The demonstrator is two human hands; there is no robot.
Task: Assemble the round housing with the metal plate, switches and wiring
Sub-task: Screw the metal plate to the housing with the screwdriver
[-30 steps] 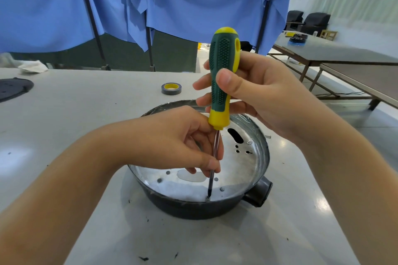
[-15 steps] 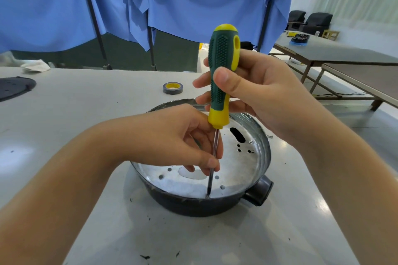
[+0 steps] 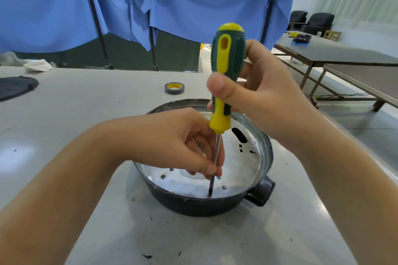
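Observation:
A round dark housing (image 3: 193, 206) with a short side spout stands on the table in front of me. A shiny metal plate (image 3: 243, 165) with several holes lies inside it. A green and yellow screwdriver (image 3: 226, 66) stands upright, its tip at the plate's near rim. My right hand (image 3: 260, 90) grips the handle. My left hand (image 3: 172, 142) reaches into the housing and pinches the metal shaft low down. Switches and wiring are hidden.
A grey roll of tape (image 3: 174, 88) lies behind the housing. A dark round lid (image 3: 15, 88) sits at the table's far left, a white cloth (image 3: 38, 65) beyond it. Blue curtains hang behind, and other tables stand to the right. Small black debris dots the table.
The screwdriver handle has turned in my right hand, so its yellow side faces me now. My left hand stays on the shaft and the housing has not moved.

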